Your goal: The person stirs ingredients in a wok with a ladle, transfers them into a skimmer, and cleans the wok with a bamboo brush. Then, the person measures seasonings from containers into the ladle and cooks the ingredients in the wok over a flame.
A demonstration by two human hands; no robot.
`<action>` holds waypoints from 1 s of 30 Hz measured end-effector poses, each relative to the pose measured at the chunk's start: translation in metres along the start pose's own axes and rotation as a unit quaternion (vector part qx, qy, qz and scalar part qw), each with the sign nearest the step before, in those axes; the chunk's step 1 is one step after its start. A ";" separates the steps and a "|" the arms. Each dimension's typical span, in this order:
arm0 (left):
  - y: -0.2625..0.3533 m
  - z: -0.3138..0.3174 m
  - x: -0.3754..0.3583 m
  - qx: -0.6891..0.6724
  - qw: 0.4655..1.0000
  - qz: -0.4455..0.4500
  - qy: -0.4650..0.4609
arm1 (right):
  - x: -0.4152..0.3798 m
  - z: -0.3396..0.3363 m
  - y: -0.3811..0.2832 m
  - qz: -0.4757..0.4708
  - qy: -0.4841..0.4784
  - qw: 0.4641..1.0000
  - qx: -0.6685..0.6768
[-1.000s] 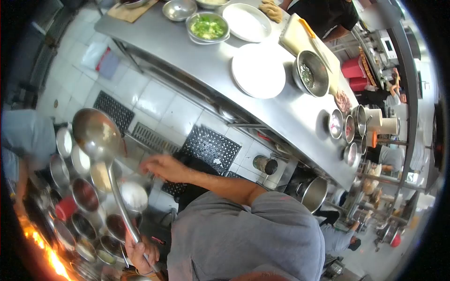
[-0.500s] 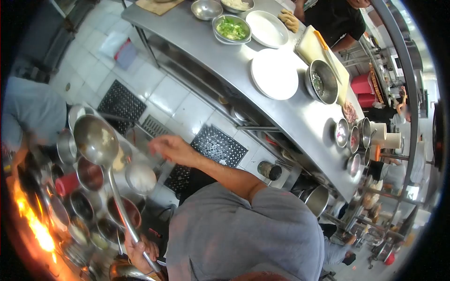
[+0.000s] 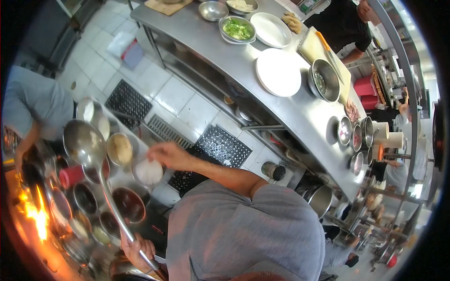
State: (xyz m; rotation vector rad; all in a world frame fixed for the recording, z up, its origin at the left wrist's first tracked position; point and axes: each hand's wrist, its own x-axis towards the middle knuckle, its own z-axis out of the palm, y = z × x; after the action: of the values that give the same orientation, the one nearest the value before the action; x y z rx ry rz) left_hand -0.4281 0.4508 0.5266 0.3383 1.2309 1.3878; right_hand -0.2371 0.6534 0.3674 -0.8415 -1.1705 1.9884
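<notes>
My left hand [image 3: 137, 251] grips the long metal handle of a ladle [image 3: 84, 142]. The ladle's bowl is raised over the stove-side containers, with a little pale matter inside. My right hand [image 3: 169, 155] is close beside a bowl of white powder [image 3: 148, 172], its fingers drawn together. Whatever they may hold is too small to make out. Close to the ladle are a container of tan seasoning [image 3: 120, 149], a pot of dark red sauce [image 3: 128, 205] and a red container [image 3: 70, 176].
Flames [image 3: 37, 213] rise at the far left. A co-worker in grey [image 3: 40, 98] stands behind them. Across the aisle, the steel counter [image 3: 211, 56] holds white plates [image 3: 278, 72], a bowl of chopped greens [image 3: 237, 29] and a bowl [image 3: 324, 80] near a cutting board. Black mats [image 3: 224, 146] lie on the floor.
The ladle's bowl has shifted left over the containers. My right hand's fingers, blurred before, have come together nearer the white powder. The flames have changed shape, and the view has shifted slightly.
</notes>
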 end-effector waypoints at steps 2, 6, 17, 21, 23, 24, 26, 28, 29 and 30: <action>0.002 0.003 0.002 0.001 1.000 -0.002 0.003 | 0.001 -0.001 0.000 0.001 -0.007 1.000 0.001; 0.003 0.003 0.006 0.002 1.000 -0.006 -0.005 | 0.004 -0.004 -0.004 -0.011 0.002 1.000 0.014; 0.009 0.011 0.010 0.043 0.999 -0.029 -0.005 | 0.007 -0.021 -0.019 0.030 0.066 0.995 -0.070; 0.015 0.017 0.005 0.023 0.998 -0.053 0.038 | 0.011 -0.031 -0.029 0.000 0.096 0.995 -0.003; 0.010 0.014 0.001 0.008 0.997 -0.027 0.066 | 0.018 -0.043 -0.022 -0.043 0.107 0.993 0.014; 0.010 0.009 0.000 0.012 0.996 -0.024 0.086 | 0.024 -0.044 -0.024 -0.044 0.110 0.993 0.020; 0.006 0.006 -0.006 -0.002 0.991 -0.026 0.128 | 0.030 -0.047 -0.035 -0.042 0.103 0.994 0.018; -0.005 -0.004 -0.016 -0.021 0.990 -0.007 0.137 | 0.037 -0.044 -0.047 -0.067 0.108 0.992 -0.010; -0.011 -0.008 -0.022 -0.032 0.990 0.008 0.140 | 0.041 -0.040 -0.052 -0.065 0.099 0.993 -0.017; -0.015 -0.011 -0.029 -0.029 0.988 0.017 0.151 | 0.047 -0.035 -0.056 -0.087 0.089 0.991 -0.039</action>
State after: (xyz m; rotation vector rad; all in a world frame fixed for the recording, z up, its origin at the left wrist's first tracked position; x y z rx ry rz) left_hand -0.4207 0.4170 0.5229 0.1099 1.4315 1.5413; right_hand -0.2231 0.7283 0.3951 -0.9028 -1.1816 1.7004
